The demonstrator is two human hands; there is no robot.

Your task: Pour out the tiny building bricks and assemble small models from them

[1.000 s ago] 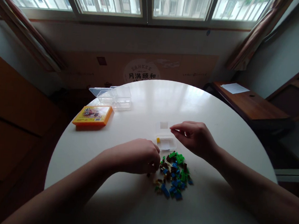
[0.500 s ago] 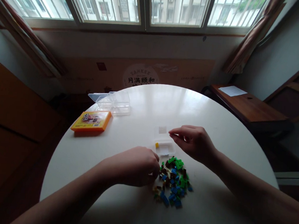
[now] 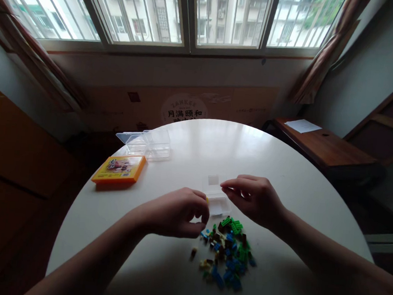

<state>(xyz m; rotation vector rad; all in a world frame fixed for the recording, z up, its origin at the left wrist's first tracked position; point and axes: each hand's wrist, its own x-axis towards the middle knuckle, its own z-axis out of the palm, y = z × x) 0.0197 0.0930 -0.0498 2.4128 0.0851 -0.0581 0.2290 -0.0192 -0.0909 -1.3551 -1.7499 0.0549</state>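
Observation:
My left hand [image 3: 185,213] is just left of a pile of small toy bricks [image 3: 231,247], its fingers curled and thumb and forefinger brought together. Whatever they pinch, if anything, is too small to make out. Beyond the pile lies a small clear plastic box [image 3: 219,205] with its lid open; a bit of yellow [image 3: 207,199] shows at its left end, partly covered by my left hand. My right hand [image 3: 254,198] hovers beside the box's right side, fingertips pinched; what is between them cannot be seen. One small brown brick [image 3: 193,251] lies apart, left of the pile.
An orange-and-yellow box [image 3: 121,168] lies at the left of the round white table [image 3: 283,173]. Behind it stands an open clear divided case [image 3: 152,144]. A wooden side table [image 3: 334,148] with a paper [image 3: 302,125] stands at the far right, beyond the table's edge.
My left hand has risen from the pile's left side, and the separate brown brick shows below it. My right hand keeps its pinch beside the box. The whole view has shifted slightly.

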